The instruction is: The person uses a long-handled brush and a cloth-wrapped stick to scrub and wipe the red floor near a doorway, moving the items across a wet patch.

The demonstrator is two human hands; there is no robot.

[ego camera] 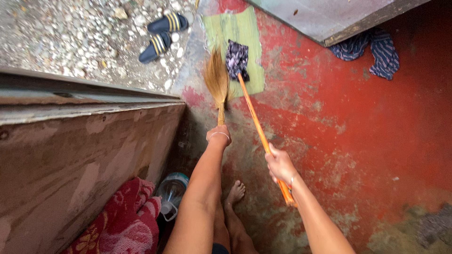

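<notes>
**A:** What have I got in view right now?

**B:** From the head camera I see 2 tools in use. My left hand (219,136) is wrapped tight round the neck of a straw broom (217,80), bristles fanned on the floor near the doorway. My right hand (280,164) is clenched on the orange stick of a mop (256,122), whose dark patterned cloth head (237,59) rests on a green patch of floor (245,33), just beside the bristles.

**B:** Both heads sit close together at the threshold, where the red painted floor (358,122) meets the gravel (75,37) outside.

**A:** How far along would I call it?

**B:** My judgement: well on. The red floor shows worn paint and stains, but I can spot almost no loose dirt, only 1 or 2 pale specks to the right. What is left seems to be the strip at the door edge, under the 2 heads.

**A:** Anything else around?

**B:** 2 dark sandals (162,33) on the gravel, a blue striped cloth (376,51) by the door panel, a red patterned cloth (127,221) and a clear plastic jug (172,193) near my bare foot (234,193).
</notes>
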